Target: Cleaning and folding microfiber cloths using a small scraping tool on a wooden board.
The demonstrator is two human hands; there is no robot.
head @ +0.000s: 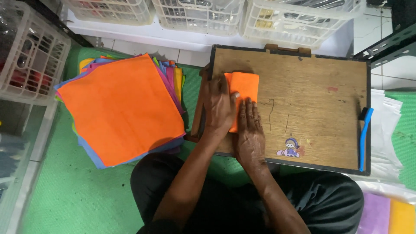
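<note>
1. On the wooden board [312, 99], seen from the head camera, a folded orange cloth [243, 93] lies near the board's left edge, well apart from the blue brush [364, 136] at the right edge.
2. The left hand [219, 106] lies flat on the cloth's left side, palm down, fingers spread; its grip is open and closes on nothing.
3. The right hand [249, 130] presses the cloth's lower right part, fingers straight and together, likewise open and only bearing down.
4. To press the fold well, I judge that both palms should stay flat and the edges be kept in line before weight goes on, so no crease sets crooked.
5. Left of the board, a stack of square cloths [123, 108] rests on the green mat [65, 195], orange uppermost, with blue, purple and yellow edges below.
6. A white crate [32, 65] at far left holds what may be red and dark items; the mesh hides them.
7. Three white baskets [286, 19] along the top seem to hold clear packets.
8. White sheets [385, 130] lie right of the board.
</note>
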